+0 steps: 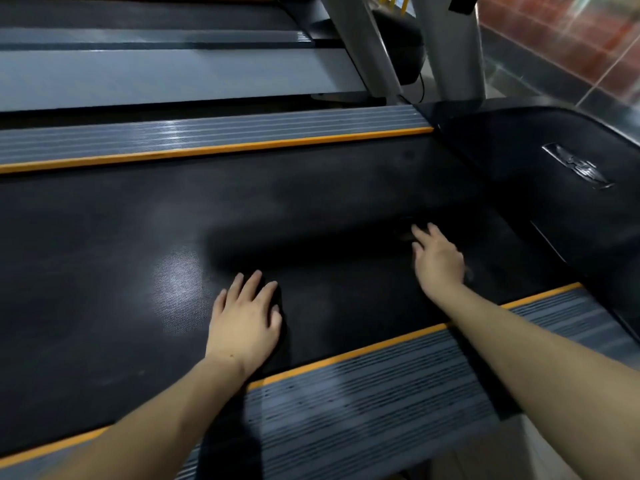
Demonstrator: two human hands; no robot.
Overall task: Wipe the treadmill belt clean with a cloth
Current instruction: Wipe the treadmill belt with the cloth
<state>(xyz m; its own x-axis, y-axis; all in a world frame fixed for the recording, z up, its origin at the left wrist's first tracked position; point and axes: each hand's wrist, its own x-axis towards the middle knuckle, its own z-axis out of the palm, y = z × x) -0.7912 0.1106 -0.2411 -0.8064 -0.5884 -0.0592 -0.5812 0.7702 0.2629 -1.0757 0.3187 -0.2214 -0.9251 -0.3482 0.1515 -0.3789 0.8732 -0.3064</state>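
The left hand point(244, 320) lies flat on the black treadmill belt point(104, 271), palm down, fingers spread wide and holding nothing. The right hand point(438, 259) reaches farther across the belt, also palm down with its fingers stretched out, close to the black motor cover point(519, 157). Something dark and blurred shows just past the right fingertips and at the hand's outer edge; whether that is a cloth under the palm cannot be told, as the shadow there is deep. Both bare forearms cross the near ribbed grey side rail point(381, 403) and its orange edge strip point(363, 353) to reach the belt. The belt runs across the view, with a pale patch of reflected light to the left of the left hand. On the far side lies a second orange strip point(207, 150) and grey rail point(207, 129). A silver upright point(453, 43) rises beyond the motor cover, which bears a silver badge point(576, 166). Reddish floor tiles point(571, 32) show at the upper right.
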